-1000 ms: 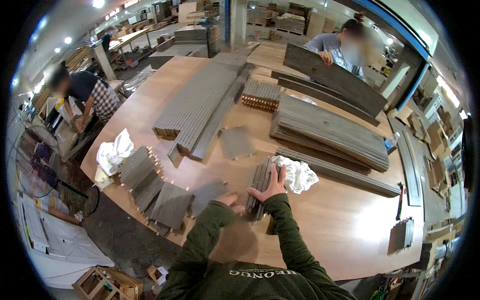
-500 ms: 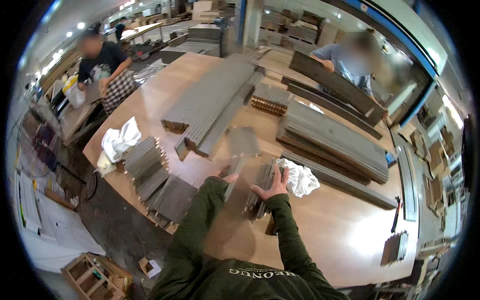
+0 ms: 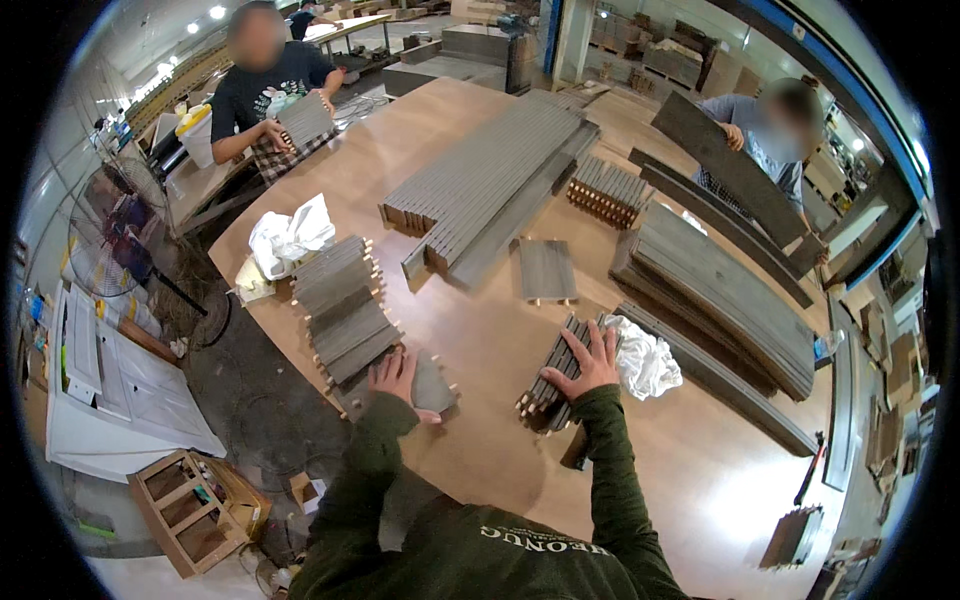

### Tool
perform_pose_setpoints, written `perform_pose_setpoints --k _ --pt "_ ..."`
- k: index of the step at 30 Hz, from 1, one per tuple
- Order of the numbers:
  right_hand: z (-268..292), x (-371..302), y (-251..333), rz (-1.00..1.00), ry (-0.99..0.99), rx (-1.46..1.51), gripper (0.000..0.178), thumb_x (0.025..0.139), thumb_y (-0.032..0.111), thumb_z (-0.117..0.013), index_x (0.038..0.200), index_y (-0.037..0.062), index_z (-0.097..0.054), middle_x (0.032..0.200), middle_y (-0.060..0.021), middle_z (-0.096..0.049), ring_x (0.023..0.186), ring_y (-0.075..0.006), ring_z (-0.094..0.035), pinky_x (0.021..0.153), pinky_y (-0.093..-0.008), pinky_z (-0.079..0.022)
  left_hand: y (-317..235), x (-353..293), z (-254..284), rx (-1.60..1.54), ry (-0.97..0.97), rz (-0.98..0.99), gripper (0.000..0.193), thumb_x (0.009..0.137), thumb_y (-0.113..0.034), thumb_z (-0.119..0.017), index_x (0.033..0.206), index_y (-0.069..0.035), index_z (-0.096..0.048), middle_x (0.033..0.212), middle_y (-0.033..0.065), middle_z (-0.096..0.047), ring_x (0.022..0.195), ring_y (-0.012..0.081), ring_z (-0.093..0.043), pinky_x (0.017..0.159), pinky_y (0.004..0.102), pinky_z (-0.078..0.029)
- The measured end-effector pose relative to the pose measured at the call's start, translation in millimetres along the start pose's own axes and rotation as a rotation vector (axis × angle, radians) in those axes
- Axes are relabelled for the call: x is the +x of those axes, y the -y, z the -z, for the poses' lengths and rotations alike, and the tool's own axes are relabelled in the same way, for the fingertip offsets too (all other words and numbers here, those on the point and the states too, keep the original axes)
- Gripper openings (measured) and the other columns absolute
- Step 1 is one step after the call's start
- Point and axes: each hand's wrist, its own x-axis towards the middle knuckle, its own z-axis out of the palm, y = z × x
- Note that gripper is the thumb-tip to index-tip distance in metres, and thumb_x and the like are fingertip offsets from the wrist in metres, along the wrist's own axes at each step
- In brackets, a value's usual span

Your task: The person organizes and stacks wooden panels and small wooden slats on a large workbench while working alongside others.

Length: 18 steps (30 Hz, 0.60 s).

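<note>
Left hand [image 3: 399,382] splayed, palm down on grey panel [image 3: 437,380]; right hand [image 3: 590,368] splayed over slat stack [image 3: 543,398]; hands' grip unclear

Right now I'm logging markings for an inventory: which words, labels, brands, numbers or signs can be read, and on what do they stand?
Dark green top of the wearer: pale lettering, not copied here; a smaller line with it is too small to read.
Co-worker's dark T-shirt: pale print, too small to read.
Grey slats under the right hand: none visible.
Grey slats beside the left hand: none visible.
</note>
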Motion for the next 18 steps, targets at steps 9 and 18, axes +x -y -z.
perform_pose_setpoints --k 9,18 --pt "0 1 -2 -0.003 0.051 -0.019 0.068 0.063 0.057 -0.067 0.122 0.0280 -0.050 0.140 -0.0120 -0.028 0.129 -0.0435 -0.017 0.102 -0.0503 -0.025 -38 19 11 -0.217 0.071 0.140 0.112 0.046 -0.051 -0.077 0.138 -0.023 -0.022 0.128 0.0190 -0.036 0.116 0.0360 -0.038 0.094 0.0538 -0.029" --pt "-6 1 -13 0.021 0.026 -0.038 0.068 0.064 0.056 -0.065 0.124 0.0297 -0.047 0.139 -0.0134 -0.028 0.128 -0.0456 -0.016 0.102 -0.0518 -0.026 -118 96 9 -0.511 -0.071 0.131 0.099 0.059 -0.040 -0.075 0.137 -0.008 -0.023 0.128 0.0220 -0.038 0.116 0.0368 -0.039 0.098 0.0430 -0.031"
